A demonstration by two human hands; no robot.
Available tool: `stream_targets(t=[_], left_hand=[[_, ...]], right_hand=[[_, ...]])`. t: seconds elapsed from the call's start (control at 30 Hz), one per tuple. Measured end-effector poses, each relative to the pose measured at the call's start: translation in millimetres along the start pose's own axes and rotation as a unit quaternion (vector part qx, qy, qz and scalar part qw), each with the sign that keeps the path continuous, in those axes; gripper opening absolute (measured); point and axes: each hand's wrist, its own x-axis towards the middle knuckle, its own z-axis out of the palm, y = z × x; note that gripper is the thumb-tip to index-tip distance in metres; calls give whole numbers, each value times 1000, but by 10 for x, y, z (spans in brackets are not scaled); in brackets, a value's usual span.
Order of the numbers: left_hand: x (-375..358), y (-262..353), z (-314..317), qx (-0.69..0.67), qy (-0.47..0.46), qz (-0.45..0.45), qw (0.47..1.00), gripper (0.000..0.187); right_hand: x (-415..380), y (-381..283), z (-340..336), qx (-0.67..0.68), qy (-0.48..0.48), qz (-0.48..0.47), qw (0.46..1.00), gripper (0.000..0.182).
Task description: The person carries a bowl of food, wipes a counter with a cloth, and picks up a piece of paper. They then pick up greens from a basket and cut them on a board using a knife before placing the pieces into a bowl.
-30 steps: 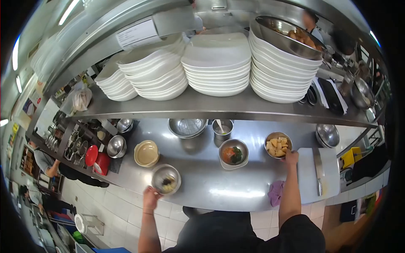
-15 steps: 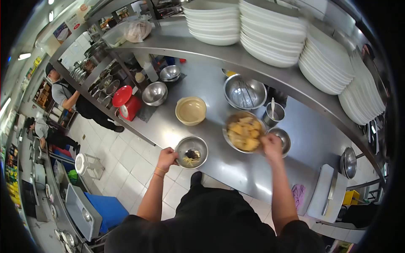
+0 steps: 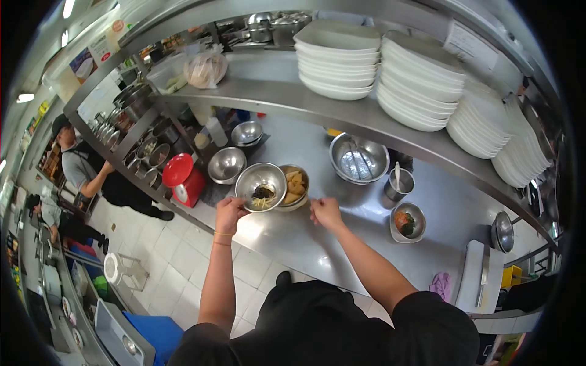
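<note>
Two bowls meet; left hand (image 3: 230,211) clamps the steel bowl (image 3: 261,186); right hand (image 3: 325,211), fingers loosely apart, at four o'clock of the yellow-filled bowl (image 3: 295,185); tip slowly.

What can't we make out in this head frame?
- Head view: the bowl of yellow pieces is half covered by the steel bowl in the left hand.
- Right hand: its grip on that bowl's rim is unclear.
- Paper label above the plates: too small to read.
</note>
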Motion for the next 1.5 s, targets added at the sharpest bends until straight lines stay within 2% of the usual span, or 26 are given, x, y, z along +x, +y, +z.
stream_targets(t=[0.03,0.07,0.13,0.2,0.27,0.33,0.4,0.43,0.5,0.53,0.6,0.67,0.73,0.8,0.83,0.9,0.93,1.0,1.07,1.13,1.2,1.27,1.33,1.4,1.47,1.5], left_hand=[[148,-102,67,-7,-23,2,1000,22],[204,-126,160,-9,-35,8,999,22],[211,-214,343,39,-47,-41,997,33],[147,-287,406,93,2,-80,992,42],[156,-627,322,84,72,-51,993,52],[185,-928,259,61,99,-60,991,60],[69,-937,493,45,88,-92,991,61],[-23,-961,571,17,91,-122,988,63],[-16,-1072,662,-1,69,-112,991,66],[17,-1132,683,-29,43,-97,994,69],[114,-1232,646,-40,66,-94,993,63],[243,-1314,614,-16,24,-60,998,52],[357,-1307,712,-31,-25,-52,998,42],[410,-1277,806,-63,31,-101,992,41],[440,-1287,830,-66,20,-100,993,41],[448,-1288,890,-90,24,-108,990,46],[428,-1276,941,-93,18,-106,990,46],[218,-1179,1107,-87,61,-75,992,55],[205,-1211,1121,-102,52,-59,992,62],[143,-1234,1190,-111,76,-36,990,68],[86,-1242,1222,-110,74,-25,991,74],[53,-1261,1262,-108,70,-11,992,80],[41,-1312,1331,-64,103,30,992,91],[45,-1345,1316,-52,102,18,993,99],[91,-1394,1337,-51,139,28,989,103],[115,-1417,1312,-52,141,27,988,103]], right_hand=[[-141,114,-167,-31,-9,-33,999,37],[-266,219,-381,-62,-17,-70,995,39],[-502,527,-922,-184,31,-187,965,39],[-1078,275,-1589,-239,70,-154,956,34],[-1421,563,-2351,-276,184,-202,921,18],[-1784,1061,-3160,-375,319,-110,863,13],[-2300,1331,-3806,-438,343,-60,829,21],[-2506,1344,-3869,-434,343,-50,832,21],[-2922,1394,-3936,-515,353,64,778,39],[-3068,1538,-3894,-510,349,79,782,39],[-3161,1856,-3836,-482,318,91,812,53],[-3187,2199,-3860,-490,351,29,797,55],[-3159,2092,-3852,-464,342,48,815,56],[-3117,1829,-3826,-468,337,12,817,58],[-3074,1814,-3833,-468,348,12,813,58],[-3004,1881,-3807,-498,293,-36,816,60],[-2995,1904,-3775,-498,299,-38,813,60],[-2994,1953,-3679,-445,348,-83,821,66],[-3030,2066,-3541,-428,389,-93,810,69],[-3048,2177,-3436,-439,450,-41,776,71],[-3054,2112,-3365,-455,457,-32,764,64],[-3009,2093,-3350,-490,406,-56,769,49],[-2933,2143,-3404,-472,409,-80,777,43],[-2965,2077,-3425,-456,409,-102,784,37],[-2922,1917,-3532,-316,404,-91,854,33],[-2920,1829,-3524,-318,403,-91,854,33]])
